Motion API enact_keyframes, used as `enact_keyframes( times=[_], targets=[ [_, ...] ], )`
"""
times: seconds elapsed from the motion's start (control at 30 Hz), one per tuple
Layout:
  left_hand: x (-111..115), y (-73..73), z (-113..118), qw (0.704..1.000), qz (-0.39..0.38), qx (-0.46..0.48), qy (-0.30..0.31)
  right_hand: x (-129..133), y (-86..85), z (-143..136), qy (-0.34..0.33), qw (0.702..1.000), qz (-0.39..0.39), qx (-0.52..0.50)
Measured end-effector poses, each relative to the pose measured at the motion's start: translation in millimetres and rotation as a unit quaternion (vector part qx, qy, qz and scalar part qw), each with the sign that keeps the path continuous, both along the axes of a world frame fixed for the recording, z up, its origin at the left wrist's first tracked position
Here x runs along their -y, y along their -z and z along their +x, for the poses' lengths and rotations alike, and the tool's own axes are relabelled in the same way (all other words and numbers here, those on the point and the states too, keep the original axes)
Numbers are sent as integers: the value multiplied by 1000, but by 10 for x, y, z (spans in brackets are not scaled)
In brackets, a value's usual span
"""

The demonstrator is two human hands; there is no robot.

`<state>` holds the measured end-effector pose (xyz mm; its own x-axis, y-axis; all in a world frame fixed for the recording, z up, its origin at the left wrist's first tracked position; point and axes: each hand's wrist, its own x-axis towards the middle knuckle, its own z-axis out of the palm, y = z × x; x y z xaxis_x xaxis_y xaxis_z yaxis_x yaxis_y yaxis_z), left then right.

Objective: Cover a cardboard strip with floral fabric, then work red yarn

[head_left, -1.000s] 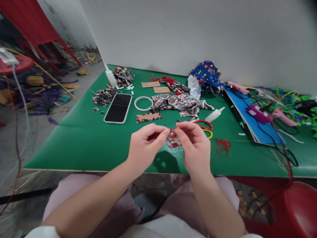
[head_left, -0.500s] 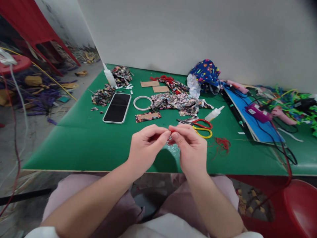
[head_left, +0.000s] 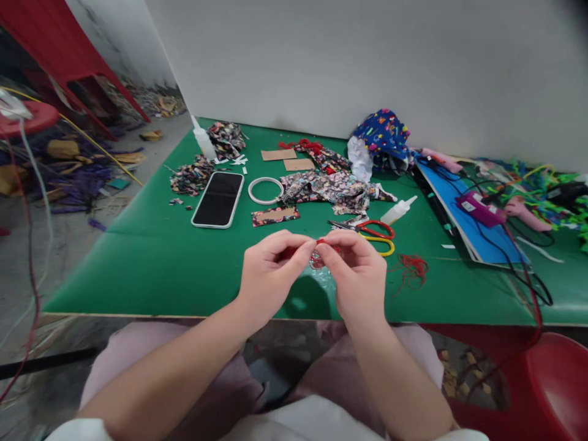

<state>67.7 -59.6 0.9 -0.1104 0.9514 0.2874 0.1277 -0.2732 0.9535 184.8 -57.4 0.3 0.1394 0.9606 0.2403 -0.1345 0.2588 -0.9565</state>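
A phone (head_left: 218,199) lies left on the green table (head_left: 184,275), then a white ring (head_left: 265,202). My left hand (head_left: 269,272) pinches a red cord (head_left: 321,241), held over the table between my fingertips; my right hand (head_left: 361,275) pinches it too. Scissors (head_left: 361,229) lie just beyond, then tangled thread (head_left: 413,267).

One cam on my head, facing forward and down. Sits above and just behind the green table (head_left: 184,269), close range.

Craft workshop: scissors (head_left: 380,246), glue bottles (head_left: 395,211), fabric scraps (head_left: 331,188) on green worktable (head_left: 184,269); littered floor (head_left: 133,131).
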Motion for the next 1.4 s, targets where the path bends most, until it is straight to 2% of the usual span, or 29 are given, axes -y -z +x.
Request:
enact_keyframes(
  times=[0.3, 0.5, 0.7, 0.93, 1.2, 1.4],
  targets=[
    [-3, 10, 11, 999, -14, 35, 20, 5, -2, 6, -8, 1000, -11, -21],
    [5, 35, -10, 997, -9, 61, 36, -5, 46, -1, -58, 998, 5, -11],
    [17, 33, -8, 999, 11, 21, 30, 1, 45, -19, -43, 998, 8, -36],
    [21, 27, 4, 999, 5, 20, 30, -3, 40, -37, -31, 998, 17, -59],
    [21, 54, 24, 994, -30, 91, 53, -17, 49, -34, -12, 998, 37, -57],
    [31, 26, 23, 978, -82, 173, 85, -23, 51, -7, -5, 998, 35, -42]
  ],
)
